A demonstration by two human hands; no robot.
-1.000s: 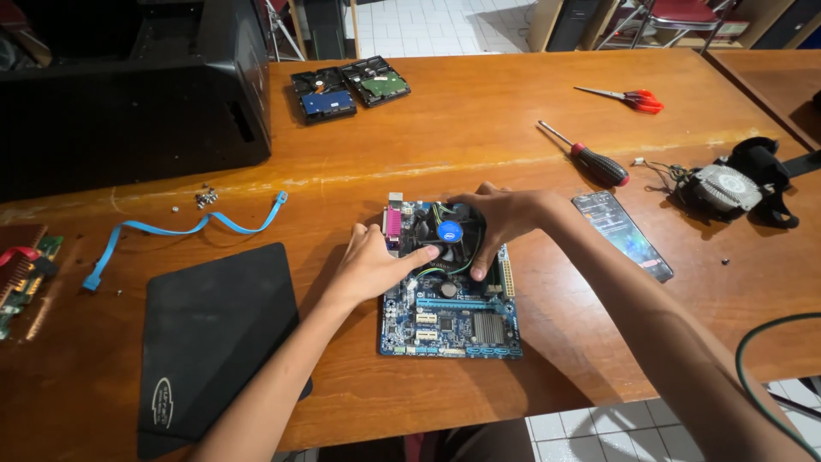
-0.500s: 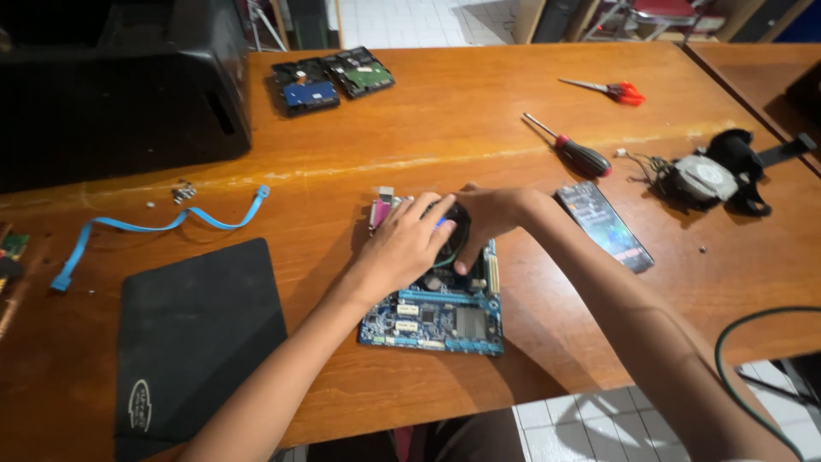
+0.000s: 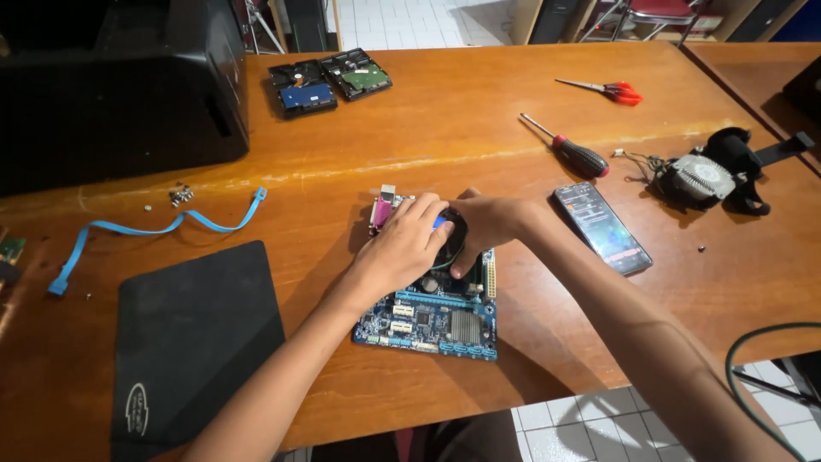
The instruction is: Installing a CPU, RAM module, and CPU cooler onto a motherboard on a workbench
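Both my hands were on the round black cooler fan (image 3: 451,244) that sat on the upper half of the blue motherboard (image 3: 436,312), which lay flat on the wooden table (image 3: 479,128) close to its near edge. My left hand (image 3: 402,244) lay over the fan from nine o'clock, fingers curled down and pressed on its top and rim, so most of it was hidden. My right hand (image 3: 487,224) came in from three o'clock, fingers wrapped round the far side and the thumb down the near edge. Gripped from opposite sides like that, the fan was steadied evenly over the board; whether it was seated or loose, I could not tell.

The rest lay pushed back from the board. At nine o'clock was a black mat (image 3: 192,342), and beyond it a blue flat cable (image 3: 154,227) with a few small screws (image 3: 180,196) near it. At three o'clock, just beside my right forearm, lay a phone (image 3: 601,227) face up. A red-and-black screwdriver (image 3: 569,150) lay at one o'clock, red scissors (image 3: 609,89) further off, and another cooler with its wires (image 3: 705,180) at two o'clock. Two hard drives (image 3: 329,81) sat at eleven o'clock beside a big black case (image 3: 120,94).
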